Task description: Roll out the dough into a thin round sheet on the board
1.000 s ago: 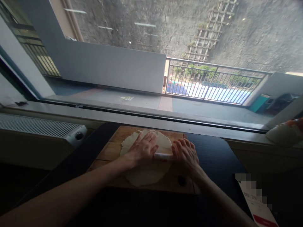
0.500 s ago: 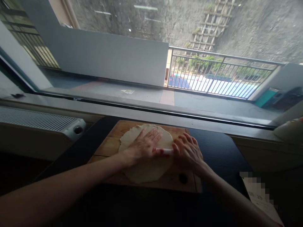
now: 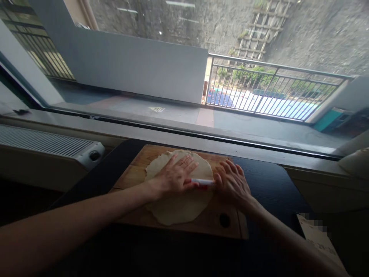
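Observation:
A round, thin sheet of pale dough (image 3: 180, 209) with an uneven edge lies on a wooden cutting board (image 3: 134, 165). Across the dough is a slim white-and-red stick (image 3: 203, 182), like a marker pen; its ends are covered by my hands. My left hand (image 3: 174, 173) lies flat over the stick's left part, fingers stretched out above the dough. At the dough's right edge, my right hand (image 3: 232, 181) rests over the other end, its fingers extended forward and the palm down. Neither hand is visibly wrapped round the stick.
The board sits on a dark table (image 3: 268, 184) beneath a large window. A white radiator (image 3: 54, 142) is at the left. A round hole (image 3: 224, 220) pierces the board's near right corner. A pale, partly pixelated card-like thing (image 3: 317, 238) shows at the lower right.
My right hand has shifted slightly to the right, and more of the stick shows between the hands. The left hand stays in nearly the same place. The view has tilted a little.

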The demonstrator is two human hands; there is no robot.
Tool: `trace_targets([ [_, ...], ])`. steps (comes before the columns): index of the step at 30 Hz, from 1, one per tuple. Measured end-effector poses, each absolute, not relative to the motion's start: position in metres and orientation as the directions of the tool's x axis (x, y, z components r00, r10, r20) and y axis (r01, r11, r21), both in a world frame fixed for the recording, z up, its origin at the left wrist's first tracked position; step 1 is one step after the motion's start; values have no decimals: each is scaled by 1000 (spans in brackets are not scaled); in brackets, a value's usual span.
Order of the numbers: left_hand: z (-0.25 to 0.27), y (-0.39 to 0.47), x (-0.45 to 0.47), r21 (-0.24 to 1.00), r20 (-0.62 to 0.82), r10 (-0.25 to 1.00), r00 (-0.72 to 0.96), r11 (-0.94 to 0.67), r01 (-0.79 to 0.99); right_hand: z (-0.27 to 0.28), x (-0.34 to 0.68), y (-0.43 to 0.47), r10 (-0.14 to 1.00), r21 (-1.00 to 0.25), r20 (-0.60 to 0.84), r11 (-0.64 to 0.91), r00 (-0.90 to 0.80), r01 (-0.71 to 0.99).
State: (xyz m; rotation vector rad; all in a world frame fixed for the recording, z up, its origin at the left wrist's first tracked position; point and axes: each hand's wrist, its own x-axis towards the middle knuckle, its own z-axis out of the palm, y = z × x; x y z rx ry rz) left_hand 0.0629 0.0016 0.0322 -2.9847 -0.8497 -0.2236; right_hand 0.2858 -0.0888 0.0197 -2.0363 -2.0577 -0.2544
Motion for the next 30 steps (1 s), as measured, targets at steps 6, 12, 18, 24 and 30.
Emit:
trace_targets([
  [6, 35, 40, 85, 9, 254, 693, 675, -699, 715, 37, 296, -22, 958, -114, 243, -129, 154, 985],
  [12, 31, -26, 48, 43, 109, 482, 870, -876, 480, 17, 289, -113, 967, -26, 229, 122, -113, 992],
  [18, 35, 49, 86, 13, 206, 662, 720, -738, 675, 29, 305, -17, 964, -59, 257, -54, 68, 997],
  [24, 33, 8, 61, 71, 106, 583, 806, -813, 578, 26, 296, -66, 976, -65, 195, 111, -96, 992],
  [30, 34, 20, 65, 39, 93, 521, 849, -854, 520, 21, 299, -65, 968, -38, 240, 88, -76, 995],
])
